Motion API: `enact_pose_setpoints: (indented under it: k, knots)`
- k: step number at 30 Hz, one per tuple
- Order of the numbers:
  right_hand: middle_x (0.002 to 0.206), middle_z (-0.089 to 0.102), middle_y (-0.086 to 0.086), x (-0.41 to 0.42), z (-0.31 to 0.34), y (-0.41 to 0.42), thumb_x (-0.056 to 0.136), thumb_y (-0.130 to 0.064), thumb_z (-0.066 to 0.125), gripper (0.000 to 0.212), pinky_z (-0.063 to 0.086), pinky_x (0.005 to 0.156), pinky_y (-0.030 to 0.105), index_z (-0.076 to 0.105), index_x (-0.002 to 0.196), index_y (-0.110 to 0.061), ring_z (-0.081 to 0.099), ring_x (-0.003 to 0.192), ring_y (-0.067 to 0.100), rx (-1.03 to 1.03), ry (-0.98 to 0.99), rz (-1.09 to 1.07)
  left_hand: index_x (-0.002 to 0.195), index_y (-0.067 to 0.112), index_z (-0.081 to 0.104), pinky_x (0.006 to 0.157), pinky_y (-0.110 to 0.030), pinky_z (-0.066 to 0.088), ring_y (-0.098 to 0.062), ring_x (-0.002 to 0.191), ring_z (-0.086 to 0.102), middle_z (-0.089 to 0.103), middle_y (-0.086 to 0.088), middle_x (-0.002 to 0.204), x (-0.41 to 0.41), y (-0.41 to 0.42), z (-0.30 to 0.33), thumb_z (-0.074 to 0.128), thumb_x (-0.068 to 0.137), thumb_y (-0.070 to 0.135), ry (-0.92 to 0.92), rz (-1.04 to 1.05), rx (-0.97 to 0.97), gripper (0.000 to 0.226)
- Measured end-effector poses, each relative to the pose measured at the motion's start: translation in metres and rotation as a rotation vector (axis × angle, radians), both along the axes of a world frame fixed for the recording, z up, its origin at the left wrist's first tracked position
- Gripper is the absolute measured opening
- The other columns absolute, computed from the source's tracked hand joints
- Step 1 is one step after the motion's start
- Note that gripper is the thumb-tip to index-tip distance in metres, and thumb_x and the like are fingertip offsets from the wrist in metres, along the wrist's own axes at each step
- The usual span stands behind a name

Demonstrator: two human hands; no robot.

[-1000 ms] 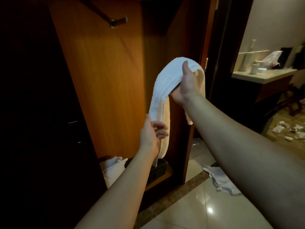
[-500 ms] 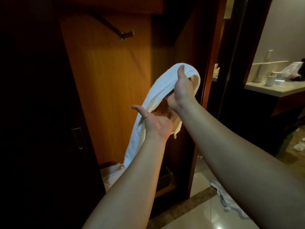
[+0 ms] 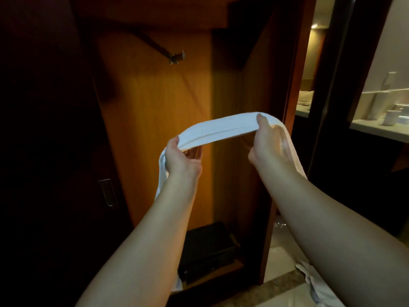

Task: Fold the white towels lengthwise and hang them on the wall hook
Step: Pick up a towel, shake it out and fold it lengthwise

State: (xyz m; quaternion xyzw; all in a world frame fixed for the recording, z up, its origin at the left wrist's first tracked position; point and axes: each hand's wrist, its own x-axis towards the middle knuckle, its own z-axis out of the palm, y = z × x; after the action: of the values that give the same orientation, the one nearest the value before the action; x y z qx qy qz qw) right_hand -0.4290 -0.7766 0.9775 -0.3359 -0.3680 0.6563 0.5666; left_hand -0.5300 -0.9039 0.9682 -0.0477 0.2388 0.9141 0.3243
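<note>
A white towel point(image 3: 221, 127), folded into a long narrow strip, stretches nearly level between my hands in front of the open wooden wardrobe. My left hand point(image 3: 182, 157) grips its left part, thumb on top, and the end hangs down behind my wrist. My right hand point(image 3: 264, 141) grips the right part, with the other end draped down past my forearm. A metal hook point(image 3: 177, 57) sticks out of the wardrobe's back wall, above and left of the towel, with nothing on it.
A dark box point(image 3: 210, 249) sits on the wardrobe floor with a bit of white cloth point(image 3: 178, 284) beside it. Another white towel point(image 3: 318, 284) lies on the tiled floor at lower right. A dark door with a handle point(image 3: 107, 192) stands left; a counter point(image 3: 380, 129) with bottles is far right.
My left hand rose and took hold of the towel's hanging part, then pulled it out to the left. The towel went from drooping off my right hand to spanning both hands.
</note>
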Motion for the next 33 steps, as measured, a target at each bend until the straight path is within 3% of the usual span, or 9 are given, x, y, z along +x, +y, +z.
enact_pose_setpoints:
  k: [3,5,9,13,16,17,22,26,33]
  knots:
    - [0.089,0.067,-0.001,0.003,0.009,0.008,0.092,-0.027,0.068,0.014,0.057,0.061,0.030,0.058,0.083,-0.025,0.067,0.080,0.013,-0.097,0.141,0.033,0.098,0.002,0.058,0.075,-0.046,0.058,-0.035,0.088,0.069,0.069,-0.020,0.099,-0.012,-0.001,0.015,0.055,0.095,0.005,0.008,0.049,0.033,0.005]
    - [0.095,0.069,0.000,0.002,0.014,0.013,0.092,-0.026,0.066,0.010,0.058,0.062,0.032,0.059,0.085,-0.026,0.069,0.084,0.015,-0.085,0.144,0.059,0.105,0.000,0.057,0.069,-0.047,0.058,-0.037,0.090,0.068,0.068,-0.021,0.100,-0.019,-0.003,0.024,0.051,0.097,0.002,0.046,0.050,0.025,0.010]
    - [0.090,0.069,-0.004,-0.004,0.028,0.026,0.088,-0.039,0.065,0.008,0.049,0.060,0.028,0.063,0.085,-0.032,0.065,0.084,0.012,-0.012,0.065,0.019,0.125,0.000,0.053,0.089,-0.051,0.056,-0.037,0.109,0.066,0.065,-0.023,0.120,-0.038,-0.004,0.047,0.045,0.105,0.012,0.144,0.063,-0.051,0.025]
    - [0.085,0.060,-0.006,-0.023,0.043,0.048,0.087,-0.055,0.058,0.028,0.046,0.068,0.031,0.060,0.087,-0.028,0.058,0.081,0.011,0.102,-0.082,-0.021,0.118,0.001,0.046,0.096,-0.052,0.055,-0.034,0.106,0.065,0.063,-0.021,0.109,-0.063,-0.004,0.080,0.056,0.101,0.010,0.190,0.080,-0.094,0.021]
    - [0.108,0.057,-0.004,-0.046,0.059,0.061,0.082,-0.068,0.054,0.057,0.043,0.091,0.040,0.060,0.112,-0.020,0.053,0.106,0.019,0.101,-0.120,0.038,0.123,0.002,0.046,0.094,-0.050,0.056,-0.035,0.107,0.065,0.063,-0.021,0.114,-0.086,0.000,0.105,0.059,0.099,0.011,0.241,0.094,-0.083,0.029]
    - [0.115,0.054,-0.003,-0.053,0.066,0.064,0.079,-0.071,0.055,0.065,0.041,0.092,0.042,0.057,0.121,-0.021,0.049,0.112,0.022,0.058,-0.098,0.051,0.127,0.001,0.046,0.095,-0.050,0.056,-0.034,0.107,0.066,0.063,-0.021,0.116,-0.094,0.002,0.113,0.059,0.099,0.014,0.273,0.091,-0.071,0.033]
    - [0.093,0.060,-0.003,-0.101,0.100,0.086,0.094,-0.055,0.053,0.042,0.039,0.070,0.028,0.058,0.116,-0.020,0.057,0.088,0.012,0.218,-0.059,-0.027,0.130,0.005,0.047,0.094,-0.046,0.056,-0.033,0.106,0.066,0.064,-0.021,0.117,-0.141,0.017,0.148,0.057,0.100,0.030,0.407,0.068,0.027,0.040]
    - [0.122,0.065,0.009,-0.136,0.127,0.099,0.098,-0.056,0.050,0.056,0.044,0.108,0.043,0.057,0.135,-0.014,0.060,0.116,0.025,0.292,-0.018,0.047,0.136,0.004,0.045,0.099,-0.047,0.053,-0.034,0.112,0.064,0.062,-0.022,0.125,-0.183,0.031,0.172,0.050,0.100,0.050,0.511,-0.019,0.131,0.058]
    - [0.147,0.051,0.011,-0.192,0.171,0.135,0.095,-0.070,0.042,0.075,0.031,0.120,0.050,0.045,0.148,-0.017,0.048,0.136,0.027,0.447,0.002,0.150,0.154,0.008,0.029,0.113,-0.048,0.041,-0.036,0.125,0.056,0.052,-0.022,0.141,-0.251,0.062,0.194,0.042,0.093,0.072,0.666,-0.095,0.263,0.089]
